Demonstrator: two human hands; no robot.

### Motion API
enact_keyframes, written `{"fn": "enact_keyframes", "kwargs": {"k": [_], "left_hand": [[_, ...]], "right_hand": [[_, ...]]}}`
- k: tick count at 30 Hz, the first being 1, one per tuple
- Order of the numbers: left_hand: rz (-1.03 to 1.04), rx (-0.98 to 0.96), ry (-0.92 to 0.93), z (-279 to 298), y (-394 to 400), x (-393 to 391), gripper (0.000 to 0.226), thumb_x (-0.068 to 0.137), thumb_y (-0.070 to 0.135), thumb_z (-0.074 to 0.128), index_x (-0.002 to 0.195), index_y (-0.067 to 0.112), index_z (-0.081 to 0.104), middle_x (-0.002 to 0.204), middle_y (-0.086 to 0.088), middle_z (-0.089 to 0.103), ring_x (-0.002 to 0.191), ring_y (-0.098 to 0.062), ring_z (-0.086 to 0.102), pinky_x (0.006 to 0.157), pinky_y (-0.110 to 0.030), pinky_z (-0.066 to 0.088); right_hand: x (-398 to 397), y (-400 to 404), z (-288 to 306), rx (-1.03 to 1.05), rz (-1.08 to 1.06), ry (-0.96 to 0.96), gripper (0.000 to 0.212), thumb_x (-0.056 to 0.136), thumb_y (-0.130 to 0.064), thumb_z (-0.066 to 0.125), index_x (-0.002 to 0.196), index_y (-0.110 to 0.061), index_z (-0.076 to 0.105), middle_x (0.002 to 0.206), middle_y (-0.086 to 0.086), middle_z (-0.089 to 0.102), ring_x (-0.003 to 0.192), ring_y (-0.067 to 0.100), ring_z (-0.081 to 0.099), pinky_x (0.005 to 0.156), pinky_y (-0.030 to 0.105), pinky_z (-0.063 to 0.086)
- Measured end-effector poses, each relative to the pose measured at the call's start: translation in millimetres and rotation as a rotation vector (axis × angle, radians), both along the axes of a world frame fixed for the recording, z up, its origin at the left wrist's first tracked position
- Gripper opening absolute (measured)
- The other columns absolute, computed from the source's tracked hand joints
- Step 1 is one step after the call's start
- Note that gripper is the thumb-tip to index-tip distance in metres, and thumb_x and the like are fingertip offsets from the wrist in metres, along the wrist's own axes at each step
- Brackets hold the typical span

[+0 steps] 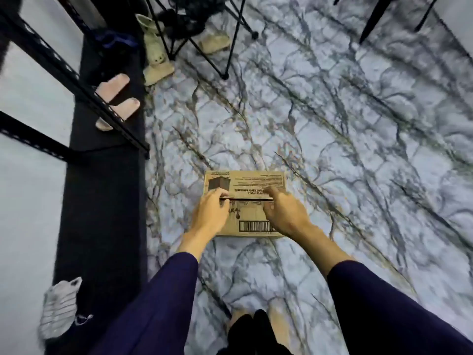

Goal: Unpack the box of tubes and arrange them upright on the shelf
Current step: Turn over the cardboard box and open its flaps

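A closed brown cardboard box [252, 183] lies flat on the marble-patterned floor, a barcode on its near flap and a dark slit along the middle seam. My left hand [211, 213] has its curled fingertips at the left end of the seam. At the right end of the seam, the fingers of my right hand [284, 213] bend down onto the flaps. No tubes are visible. The black metal shelf [76, 80] with white boards stands at the left.
Another person's foot [116, 101] shows behind the shelf post on a black mat [102, 201]. Pale sandals [156, 60], folding chair legs [230, 47] and a second black stand [371, 24] lie beyond. A grey shoe [60, 307] sits at lower left. My feet [253, 324] are below.
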State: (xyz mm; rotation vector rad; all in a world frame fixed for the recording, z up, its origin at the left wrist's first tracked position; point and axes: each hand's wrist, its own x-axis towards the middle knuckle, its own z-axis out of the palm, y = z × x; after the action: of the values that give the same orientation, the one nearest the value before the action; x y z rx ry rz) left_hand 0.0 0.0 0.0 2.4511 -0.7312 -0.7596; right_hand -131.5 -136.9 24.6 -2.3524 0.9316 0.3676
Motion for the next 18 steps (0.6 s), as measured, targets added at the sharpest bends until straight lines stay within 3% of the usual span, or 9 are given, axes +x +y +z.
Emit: {"fn": "enact_keyframes", "kwargs": {"k": [5,9,14,18], "left_hand": [[-0.109,0.085,-0.054,-145.1,-19.3,7.2,0.030,0.096,0.019,0.050,0.125,0.018,0.056,0.139,-0.001,0.049,0.130,-0.025,0.040,0.106,-0.037,0.032],[-0.219,0.175,-0.149,-216.9,-30.0,15.6,0.038,0.099,0.029,0.045,0.137,0.025,0.045,0.150,0.003,0.035,0.140,-0.017,0.025,0.114,-0.044,0.016],[-0.414,0.249,-0.255,-258.7,-30.2,23.4,0.045,0.097,0.046,0.041,0.138,0.028,0.040,0.148,0.004,0.037,0.139,-0.017,0.028,0.113,-0.047,0.017],[-0.428,0.221,-0.334,-256.0,-27.0,25.9,0.041,0.097,0.048,0.039,0.131,0.026,0.046,0.140,0.001,0.045,0.132,-0.020,0.035,0.107,-0.043,0.022]], "right_hand": [[-0.4,-10.1,-150.4,-0.006,-0.033,0.022,0.038,0.093,-0.023,0.045,0.130,-0.015,0.048,0.129,0.011,0.055,0.114,0.035,0.053,0.093,0.042,0.043],[8.4,-18.8,-225.7,-0.108,-0.007,-0.003,0.036,0.095,-0.023,0.042,0.129,-0.014,0.048,0.130,0.010,0.053,0.119,0.030,0.048,0.097,0.041,0.035],[12.5,-25.0,-270.2,-0.174,0.048,0.040,0.035,0.096,-0.033,0.042,0.126,-0.015,0.049,0.129,0.007,0.052,0.121,0.027,0.043,0.104,0.042,0.029],[12.7,-23.7,-263.5,-0.225,0.054,0.041,0.040,0.096,-0.041,0.045,0.124,-0.014,0.052,0.126,0.011,0.048,0.121,0.030,0.040,0.104,0.045,0.029]]}}
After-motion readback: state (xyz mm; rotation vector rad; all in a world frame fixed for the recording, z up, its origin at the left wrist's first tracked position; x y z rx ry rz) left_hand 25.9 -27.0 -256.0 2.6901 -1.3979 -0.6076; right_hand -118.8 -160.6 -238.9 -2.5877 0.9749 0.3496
